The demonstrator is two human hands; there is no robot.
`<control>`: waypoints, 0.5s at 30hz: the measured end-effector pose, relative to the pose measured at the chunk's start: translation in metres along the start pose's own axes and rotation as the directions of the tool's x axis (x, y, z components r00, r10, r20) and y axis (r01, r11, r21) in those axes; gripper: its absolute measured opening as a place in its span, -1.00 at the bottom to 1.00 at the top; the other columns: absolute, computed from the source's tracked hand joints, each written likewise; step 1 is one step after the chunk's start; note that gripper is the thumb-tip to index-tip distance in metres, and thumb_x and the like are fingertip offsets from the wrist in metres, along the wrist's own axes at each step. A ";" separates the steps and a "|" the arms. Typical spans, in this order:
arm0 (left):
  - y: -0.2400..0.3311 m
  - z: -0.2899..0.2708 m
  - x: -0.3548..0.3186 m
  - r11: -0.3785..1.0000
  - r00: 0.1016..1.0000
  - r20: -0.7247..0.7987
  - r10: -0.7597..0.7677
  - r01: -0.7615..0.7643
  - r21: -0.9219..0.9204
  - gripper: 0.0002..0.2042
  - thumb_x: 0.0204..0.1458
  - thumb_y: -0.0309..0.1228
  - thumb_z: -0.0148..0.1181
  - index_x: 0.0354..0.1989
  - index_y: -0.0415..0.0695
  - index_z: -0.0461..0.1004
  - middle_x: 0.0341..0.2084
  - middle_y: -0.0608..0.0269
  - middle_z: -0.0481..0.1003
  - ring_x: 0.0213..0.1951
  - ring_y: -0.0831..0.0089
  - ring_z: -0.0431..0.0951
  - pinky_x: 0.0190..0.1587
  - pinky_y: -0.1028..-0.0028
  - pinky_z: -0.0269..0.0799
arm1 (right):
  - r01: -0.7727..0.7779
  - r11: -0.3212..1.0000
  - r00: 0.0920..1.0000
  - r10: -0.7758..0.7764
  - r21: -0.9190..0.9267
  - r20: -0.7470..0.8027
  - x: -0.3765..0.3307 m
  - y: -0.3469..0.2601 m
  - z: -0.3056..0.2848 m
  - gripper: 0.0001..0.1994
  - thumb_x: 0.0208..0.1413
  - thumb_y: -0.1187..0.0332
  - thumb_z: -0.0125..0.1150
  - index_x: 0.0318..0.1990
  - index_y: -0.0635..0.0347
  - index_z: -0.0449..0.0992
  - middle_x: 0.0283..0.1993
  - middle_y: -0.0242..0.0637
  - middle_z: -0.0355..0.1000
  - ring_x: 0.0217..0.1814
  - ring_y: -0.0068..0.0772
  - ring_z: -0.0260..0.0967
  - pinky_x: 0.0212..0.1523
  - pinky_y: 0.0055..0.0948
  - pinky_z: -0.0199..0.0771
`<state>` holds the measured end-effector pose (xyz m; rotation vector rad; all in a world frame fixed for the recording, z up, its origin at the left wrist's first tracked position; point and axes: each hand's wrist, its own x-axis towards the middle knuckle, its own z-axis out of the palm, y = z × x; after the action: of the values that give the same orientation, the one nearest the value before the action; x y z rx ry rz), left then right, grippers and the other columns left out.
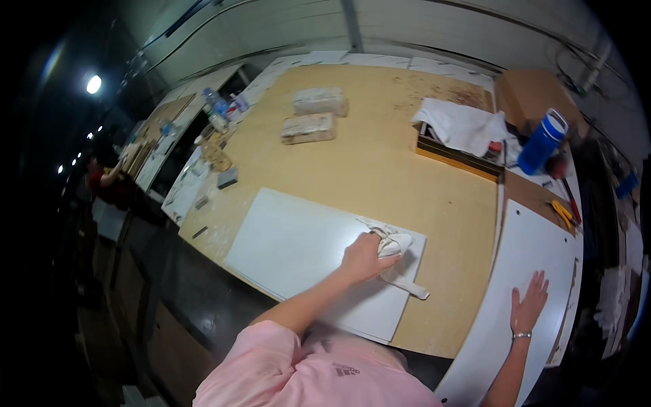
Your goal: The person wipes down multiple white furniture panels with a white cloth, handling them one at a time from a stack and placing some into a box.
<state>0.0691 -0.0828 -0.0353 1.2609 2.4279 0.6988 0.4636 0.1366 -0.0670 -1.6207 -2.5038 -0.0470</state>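
Note:
My left hand (pixel 363 257) is closed round a bunched white cloth (pixel 395 243) and presses it near the right end of a white panel (pixel 298 230). A loose tail of the cloth hangs past the panel's right edge onto the tan tabletop. The panel lies flat at the table's near edge; a second edge shows beneath it. My right hand (pixel 528 304), with a band at the wrist, rests flat with fingers stretched on another long white panel (pixel 502 339) at the right. That panel has small dark holes near its corners.
Two wrapped blocks (pixel 308 128) stand on the tan tabletop (pixel 380 156). To the right are an open box (pixel 458 164) draped with white cloth, a blue bottle (pixel 540 144) and yellow-handled pliers (pixel 561 213). Bottles (pixel 215 102) and a grey block (pixel 227 178) line the left. A person (pixel 112 183) stands far left.

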 end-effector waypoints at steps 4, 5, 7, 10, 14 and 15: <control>-0.122 -0.062 -0.010 0.994 0.966 -0.238 -0.097 0.080 -0.079 -0.50 -0.08 -0.11 0.33 -0.06 -0.24 0.55 -0.20 -0.02 0.60 -0.08 0.16 0.58 0.00 0.29 0.45 | -0.011 0.999 1.000 0.012 -0.044 0.024 0.007 0.003 0.008 -0.29 0.19 0.24 0.07 0.45 0.14 -0.07 0.54 -0.14 -0.19 0.55 0.08 -0.29 0.45 0.09 -0.23; -0.154 -0.082 -0.014 0.945 0.938 -0.209 -0.276 0.226 -0.235 -0.53 -0.07 -0.15 0.34 -0.07 -0.26 0.57 -0.20 0.01 0.61 -0.10 0.23 0.60 -0.01 0.33 0.46 | -0.032 0.998 0.999 0.034 -0.057 0.033 0.009 0.003 0.008 -0.31 0.20 0.25 0.04 0.45 0.14 -0.06 0.54 -0.13 -0.19 0.55 0.10 -0.28 0.45 0.08 -0.22; -0.248 -0.113 -0.027 0.928 0.861 -0.389 -0.329 0.219 -0.302 -0.67 -0.02 -0.23 0.30 -0.18 -0.23 0.61 -0.33 0.03 0.63 -0.26 0.21 0.64 -0.14 0.33 0.50 | -0.050 0.997 0.998 0.051 -0.053 0.027 0.004 0.002 0.015 -0.34 0.24 0.26 0.00 0.45 0.14 -0.05 0.54 -0.12 -0.17 0.54 0.11 -0.25 0.45 0.05 -0.20; -0.374 -0.166 -0.067 0.869 0.629 -0.641 -0.440 0.478 -0.127 -0.83 0.00 -0.35 0.17 -0.29 -0.10 0.62 -0.41 0.02 0.59 -0.34 0.07 0.60 -0.27 0.26 0.48 | -0.081 0.996 0.996 0.082 -0.042 0.033 -0.015 -0.015 0.016 -0.41 0.30 0.28 -0.10 0.44 0.19 -0.02 0.52 -0.08 -0.13 0.54 0.09 -0.22 0.46 -0.04 -0.20; -0.474 -0.216 -0.121 0.696 0.509 -0.692 -0.513 0.718 0.013 -0.81 0.00 -0.44 0.15 -0.23 -0.11 0.62 -0.17 0.05 0.57 -0.09 0.03 0.53 -0.05 0.19 0.44 | -0.122 0.993 0.993 0.122 -0.003 -0.003 -0.065 -0.030 0.012 -0.45 0.30 0.32 -0.12 0.41 0.27 0.04 0.50 -0.01 -0.10 0.54 0.07 -0.21 0.48 -0.11 -0.23; -0.496 -0.224 -0.136 0.699 0.558 -0.711 -0.428 0.703 0.130 -0.79 -0.01 -0.48 0.15 -0.19 -0.12 0.61 -0.11 0.04 0.54 -0.04 0.01 0.49 0.00 0.19 0.42 | -0.132 0.991 0.991 0.132 0.025 0.002 -0.077 -0.034 0.012 -0.45 0.28 0.33 -0.12 0.40 0.29 0.04 0.50 0.00 -0.10 0.54 0.07 -0.21 0.48 -0.11 -0.24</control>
<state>-0.2957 -0.5011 -0.1175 0.1726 3.4258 0.4621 0.4623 0.0541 -0.0884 -1.7721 -2.3809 0.0004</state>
